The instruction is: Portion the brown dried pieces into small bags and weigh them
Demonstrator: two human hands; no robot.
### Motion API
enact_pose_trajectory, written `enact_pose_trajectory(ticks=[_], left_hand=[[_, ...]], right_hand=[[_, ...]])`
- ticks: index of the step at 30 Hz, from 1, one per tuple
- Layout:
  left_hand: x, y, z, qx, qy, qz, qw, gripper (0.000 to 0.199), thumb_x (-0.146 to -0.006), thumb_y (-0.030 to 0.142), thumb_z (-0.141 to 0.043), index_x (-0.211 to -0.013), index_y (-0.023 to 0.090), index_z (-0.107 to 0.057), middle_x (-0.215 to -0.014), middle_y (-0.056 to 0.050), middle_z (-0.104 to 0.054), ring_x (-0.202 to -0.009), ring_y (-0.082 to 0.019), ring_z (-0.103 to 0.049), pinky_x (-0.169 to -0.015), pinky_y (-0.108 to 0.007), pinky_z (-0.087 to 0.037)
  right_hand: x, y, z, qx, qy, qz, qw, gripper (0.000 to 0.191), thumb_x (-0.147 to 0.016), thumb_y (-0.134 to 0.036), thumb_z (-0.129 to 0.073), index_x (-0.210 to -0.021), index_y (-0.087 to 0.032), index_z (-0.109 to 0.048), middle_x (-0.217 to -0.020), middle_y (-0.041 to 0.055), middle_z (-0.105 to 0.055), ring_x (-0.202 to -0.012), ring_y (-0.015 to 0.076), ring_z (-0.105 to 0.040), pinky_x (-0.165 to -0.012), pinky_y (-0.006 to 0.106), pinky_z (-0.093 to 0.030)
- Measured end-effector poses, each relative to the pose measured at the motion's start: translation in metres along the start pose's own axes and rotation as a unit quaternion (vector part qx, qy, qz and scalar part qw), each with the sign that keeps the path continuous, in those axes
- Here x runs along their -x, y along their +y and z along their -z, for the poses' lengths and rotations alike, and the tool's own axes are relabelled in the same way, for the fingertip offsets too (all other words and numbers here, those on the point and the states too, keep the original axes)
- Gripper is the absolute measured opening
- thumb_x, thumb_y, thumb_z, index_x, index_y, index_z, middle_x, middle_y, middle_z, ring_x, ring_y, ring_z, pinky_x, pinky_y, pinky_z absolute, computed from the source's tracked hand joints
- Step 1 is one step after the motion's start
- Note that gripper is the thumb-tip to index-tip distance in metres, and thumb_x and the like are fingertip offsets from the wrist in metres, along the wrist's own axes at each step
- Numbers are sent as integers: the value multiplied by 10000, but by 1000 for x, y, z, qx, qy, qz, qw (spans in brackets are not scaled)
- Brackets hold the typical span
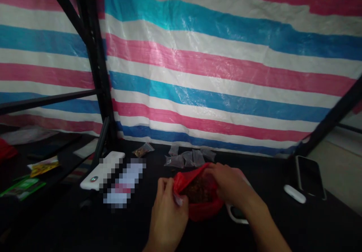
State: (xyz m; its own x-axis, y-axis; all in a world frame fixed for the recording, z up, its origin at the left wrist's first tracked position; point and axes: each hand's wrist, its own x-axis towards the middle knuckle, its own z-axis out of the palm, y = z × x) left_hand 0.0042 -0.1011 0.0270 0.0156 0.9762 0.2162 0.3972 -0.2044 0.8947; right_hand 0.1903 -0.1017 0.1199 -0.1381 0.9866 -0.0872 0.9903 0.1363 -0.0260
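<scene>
A red plastic bag (205, 211) stands on the black table with its mouth open toward me. Inside it lie many small brown pieces (198, 190), too dark to name. My left hand (171, 208) is closed on the bag's left rim, and a bit of clear or whitish plastic (178, 199) shows by its thumb. At the far right rim my right hand (226, 182) has its fingers curled over the edge; the fingertips are partly hidden in the bag. Behind the bag lie several small clear plastic bags (188, 158). One clear bag with brown pieces (143, 150) sits farther left.
A white-edged device (237, 215) lies partly under my right forearm. On the right are a dark phone (310, 177) and a white case (294, 194). A white device (114, 159) lies left. Black metal posts (97, 63) and a striped sheet (212, 63) bound the table.
</scene>
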Motion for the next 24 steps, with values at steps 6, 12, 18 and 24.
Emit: enact_pose_trajectory(ticks=[6,12,18,24], left_hand=[[-9,-16,1,27,-42,33,998,67,-809,161,-569,-814,226,-586,-865,-38,-637,-822,-228,-636,-751,-310,-440],[-11,-24,7,63,-65,80,993,69,-803,151,-569,-790,216,-590,-738,8,-661,-673,-175,-613,-646,-255,-411],[-16,-22,5,151,-32,103,983,14,-772,222,-599,-772,209,-595,-715,5,-663,-675,-177,-634,-653,-259,-490],[-18,-17,6,241,-74,162,954,282,-749,421,-670,-901,192,-606,-780,-18,-706,-706,-190,-686,-620,-269,-540]], right_hand=[[-8,-29,-9,26,-70,-17,997,389,-705,44,-554,-975,-140,-765,-1171,169,-728,-1238,328,-578,-1034,402,-434],[-7,-37,-17,23,-78,-81,993,380,-739,42,-539,-1046,-61,-738,-1158,259,-711,-1121,357,-659,-914,412,-490],[-8,-31,-30,-25,-49,-26,998,416,-713,19,-553,-1074,-109,-714,-1221,196,-680,-1186,320,-608,-969,370,-443],[-13,-16,-46,-197,-7,10,980,325,-696,14,-565,-930,-183,-673,-1046,70,-717,-925,192,-665,-762,243,-439]])
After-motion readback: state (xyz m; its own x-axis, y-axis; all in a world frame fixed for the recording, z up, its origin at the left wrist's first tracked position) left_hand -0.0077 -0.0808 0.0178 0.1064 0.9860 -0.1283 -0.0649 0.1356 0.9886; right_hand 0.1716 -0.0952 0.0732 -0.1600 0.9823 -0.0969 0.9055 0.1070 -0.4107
